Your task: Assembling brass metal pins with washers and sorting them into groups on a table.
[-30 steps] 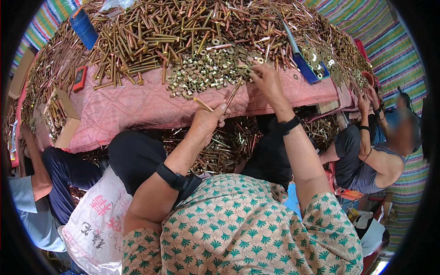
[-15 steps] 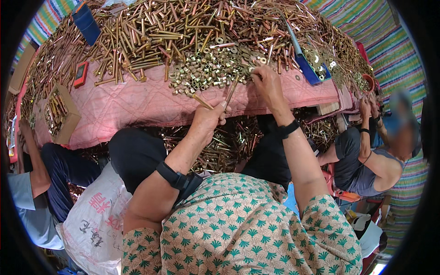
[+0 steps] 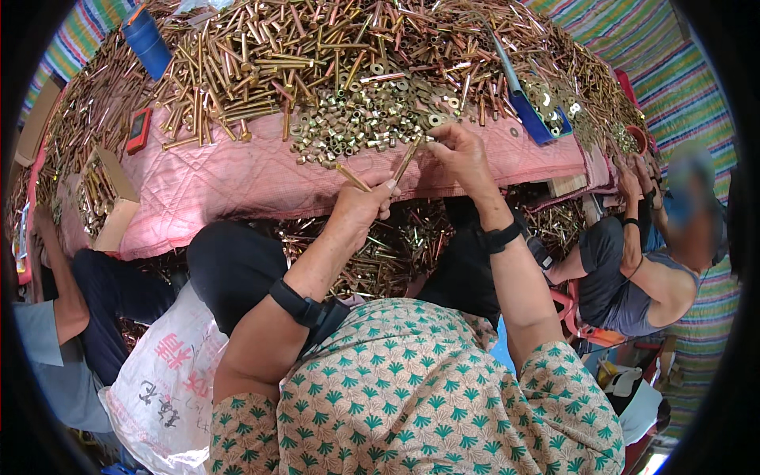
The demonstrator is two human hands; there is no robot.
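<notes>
My left hand (image 3: 362, 210) is closed around bolts above the front edge of the pink quilted cloth (image 3: 261, 170). One bolt (image 3: 351, 177) sticks out of the fist toward the upper left, and a second bolt (image 3: 407, 158) slants up to the right. At the upper end of that second bolt are the pinched fingertips of my right hand (image 3: 467, 162); anything small between them is hidden. Just beyond both hands lies a heap of short metal sleeves or nuts (image 3: 348, 123), with flat washers (image 3: 434, 120) along its right side.
A large pile of bolts (image 3: 317, 55) covers the back. A blue tray (image 3: 538, 119) stands right, a blue cup (image 3: 148, 43) far left. Nearer left are a red device (image 3: 138, 131) and a cardboard box (image 3: 119, 206) of bolts. People sit on both sides; a white sack (image 3: 166, 380) lies left.
My right hand has come down and slightly left from the washers, to the end of the right-slanting bolt. My left hand stays nearly in place, still gripping both bolts.
</notes>
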